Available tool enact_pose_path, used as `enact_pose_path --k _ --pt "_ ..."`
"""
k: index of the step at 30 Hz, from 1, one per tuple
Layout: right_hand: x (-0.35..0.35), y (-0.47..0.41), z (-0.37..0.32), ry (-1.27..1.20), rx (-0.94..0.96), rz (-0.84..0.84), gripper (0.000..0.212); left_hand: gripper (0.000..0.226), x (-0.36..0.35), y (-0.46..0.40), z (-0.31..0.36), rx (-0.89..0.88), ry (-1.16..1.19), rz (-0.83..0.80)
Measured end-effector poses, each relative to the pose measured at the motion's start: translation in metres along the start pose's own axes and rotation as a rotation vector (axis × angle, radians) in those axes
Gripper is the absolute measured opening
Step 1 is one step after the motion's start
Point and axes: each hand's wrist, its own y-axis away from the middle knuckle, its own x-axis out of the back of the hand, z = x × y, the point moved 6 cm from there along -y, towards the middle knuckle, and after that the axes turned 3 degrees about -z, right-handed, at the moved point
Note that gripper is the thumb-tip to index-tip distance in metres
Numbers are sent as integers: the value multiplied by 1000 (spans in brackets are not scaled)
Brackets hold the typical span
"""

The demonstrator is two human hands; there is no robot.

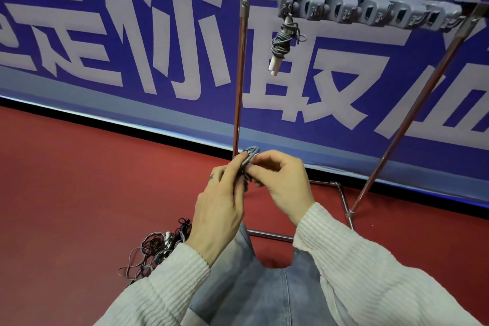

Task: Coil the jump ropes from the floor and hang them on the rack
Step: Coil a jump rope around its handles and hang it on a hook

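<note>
Fingers of the left hand (219, 209) and right hand (280, 182) are curled round a grey coiled rope (250, 157), held at centre frame. It looks light, limp and prone to springing loose, so the wraps are best pinched mid-bundle. Toward one o'clock, the rack (370, 12) already carries one hung rope (285, 40); at seven o'clock, tangled ropes (156, 249) are left on the floor.
</note>
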Motion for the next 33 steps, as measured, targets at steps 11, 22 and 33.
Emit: enact_pose_path --k 11,22,33 --pt "-12 12 17 -427 -290 93 8 62 -6 3 0 -99 -238 -17" --pt "-13 15 28 -568 -433 -22 16 60 -12 9 -8 -85 -443 -66" --pt "-13 9 29 -731 -425 -39 31 34 -9 1 -19 5 41 5"
